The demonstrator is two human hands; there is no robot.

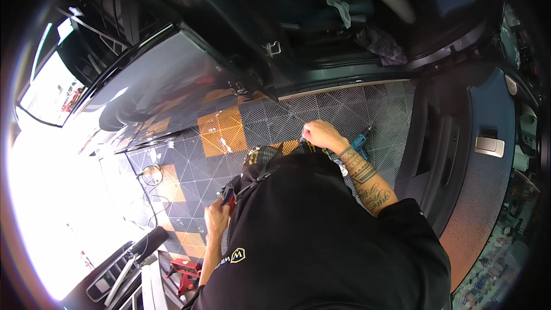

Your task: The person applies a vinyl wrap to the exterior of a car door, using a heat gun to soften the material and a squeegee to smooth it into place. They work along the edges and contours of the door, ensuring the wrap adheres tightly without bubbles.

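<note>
My right hand [322,135] is closed in front of my body, above the tiled floor. A tiny pale bit shows at its fingertips, too small to name. Down at my left side, my left hand [216,218] has its fingers curled at a dark waist pouch [232,186] with a red part [231,200]. What those fingers grip, if anything, is hidden. Just beyond my right wrist, a blue tool with a dark pointed tip [360,141] lies on the floor.
A dark car stands ahead, its grey door panel [166,74] to the left. An open door [488,178] with blue trim curves along the right. Crumpled grey cloths [381,46] lie inside the car. Grey and orange tiles [222,132] cover the floor; a red stand [185,275] is at lower left.
</note>
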